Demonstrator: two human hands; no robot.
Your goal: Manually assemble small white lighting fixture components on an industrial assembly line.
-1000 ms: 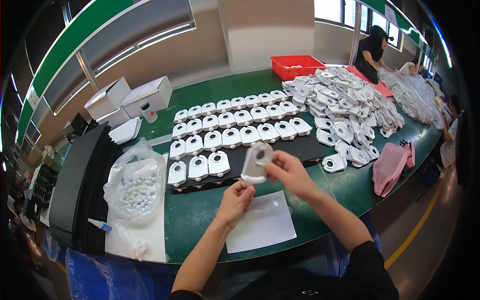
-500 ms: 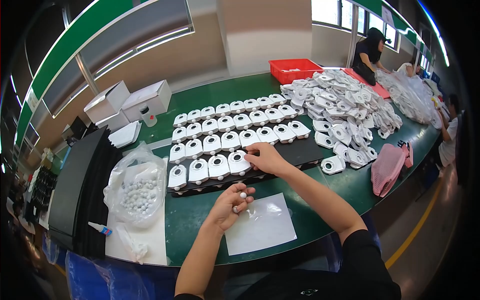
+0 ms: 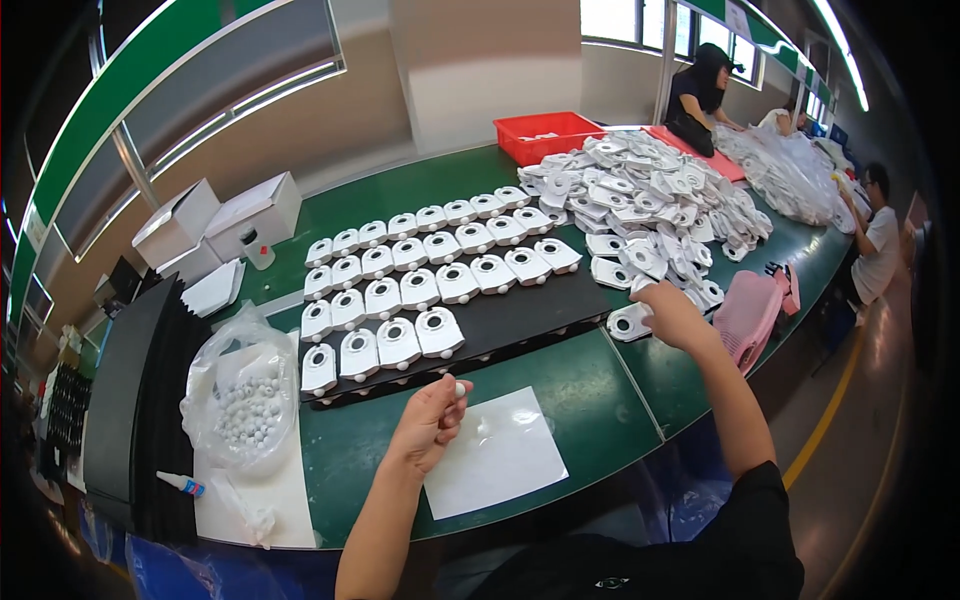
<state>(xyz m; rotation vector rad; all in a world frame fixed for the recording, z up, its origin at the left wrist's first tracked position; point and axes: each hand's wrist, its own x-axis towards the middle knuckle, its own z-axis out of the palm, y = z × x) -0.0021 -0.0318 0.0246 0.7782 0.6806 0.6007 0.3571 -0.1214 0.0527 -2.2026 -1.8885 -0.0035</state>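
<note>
My left hand (image 3: 430,428), held above the near edge of the bench, is closed with a small white ball (image 3: 460,390) between thumb and fingertips. Its other fingers curl in, and whatever else lies in the palm is hidden. Out to the right, my right hand (image 3: 678,318) has its fingers bent down onto a white plastic part (image 3: 626,324) at the near end of a loose pile (image 3: 640,180). Its fingertips are partly hidden. Similar parts, each with a round dark-centred hole, stand in rows on a black board (image 3: 520,310); small balls show at their near ends.
A clear bag (image 3: 215,375) of white balls lies left, beside a small glue bottle (image 3: 182,484) and stacked black boards (image 3: 130,400). A white sheet (image 3: 500,460) is under my left hand. Pink mesh bag (image 3: 748,312) at right; red bin (image 3: 545,135) behind. Other people work further along.
My right hand has left the front row on the board and moved right to the pile. My left hand has closed its fingers round the ball. The view has shifted slightly.
</note>
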